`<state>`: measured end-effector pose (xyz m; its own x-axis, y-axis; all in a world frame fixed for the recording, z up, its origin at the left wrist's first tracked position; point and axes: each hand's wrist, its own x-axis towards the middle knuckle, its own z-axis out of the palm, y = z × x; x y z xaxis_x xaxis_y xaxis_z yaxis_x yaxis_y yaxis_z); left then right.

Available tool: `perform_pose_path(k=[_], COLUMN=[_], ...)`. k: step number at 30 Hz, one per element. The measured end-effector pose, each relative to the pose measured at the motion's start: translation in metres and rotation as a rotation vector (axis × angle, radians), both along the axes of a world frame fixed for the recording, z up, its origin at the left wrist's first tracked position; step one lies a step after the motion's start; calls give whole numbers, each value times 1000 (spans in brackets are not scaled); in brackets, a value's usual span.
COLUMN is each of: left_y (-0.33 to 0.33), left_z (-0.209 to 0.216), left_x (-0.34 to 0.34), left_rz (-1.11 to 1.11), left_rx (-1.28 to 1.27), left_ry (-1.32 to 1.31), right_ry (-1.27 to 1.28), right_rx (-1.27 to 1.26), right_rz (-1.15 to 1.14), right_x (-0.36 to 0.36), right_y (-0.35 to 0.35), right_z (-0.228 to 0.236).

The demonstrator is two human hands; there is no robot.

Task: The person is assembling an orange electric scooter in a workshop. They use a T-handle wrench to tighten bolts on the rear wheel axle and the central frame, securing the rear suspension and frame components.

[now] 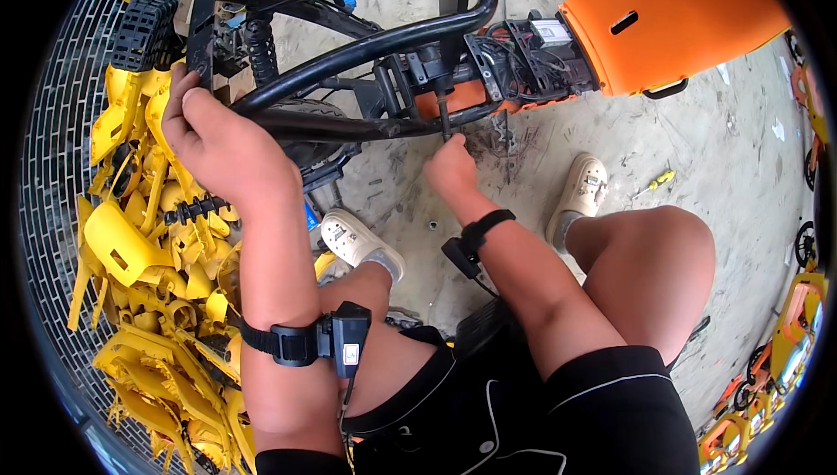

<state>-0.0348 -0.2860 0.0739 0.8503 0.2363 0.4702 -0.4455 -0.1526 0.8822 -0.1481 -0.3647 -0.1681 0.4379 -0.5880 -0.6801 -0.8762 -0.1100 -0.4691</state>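
A black tubular vehicle frame (366, 46) stretches across the upper part of the head view, joined to an orange body panel (680, 17) at the right. My left hand (218, 143) is at the frame's left end, its fingers curled against the dark upright bar there; the bar hides part of the grip. My right hand (451, 168) is closed around the lower end of a narrow dark rod (444, 113). This rod points up toward a black block (427, 65) fixed within the frame. The rod's far tip is not clearly visible.
Yellow plastic parts (131, 244) are heaped along the left. Exposed wiring (501, 56) and a black coil shock absorber (260, 47) sit within the frame. A yellow-handled screwdriver (661, 180) lies on the concrete floor (514, 257). Orange-and-yellow vehicles (800, 309) line the right edge.
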Motion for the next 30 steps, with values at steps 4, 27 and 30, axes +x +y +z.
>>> perform_pose_path(k=[4,27,30], left_y=[3,13,16], left_z=[0,-2,0], left_x=[4,24,24], left_rz=[-24,172,162], left_rx=[-42,25,36], left_ry=[-6,-140,-177], right_ry=[-53,-296,-94], right_rx=[8,-277,-472], right_rz=[152,424,401], right_x=[-2,-43,-36], right_y=[-46,-95,-65], right_z=[9,-49,-83])
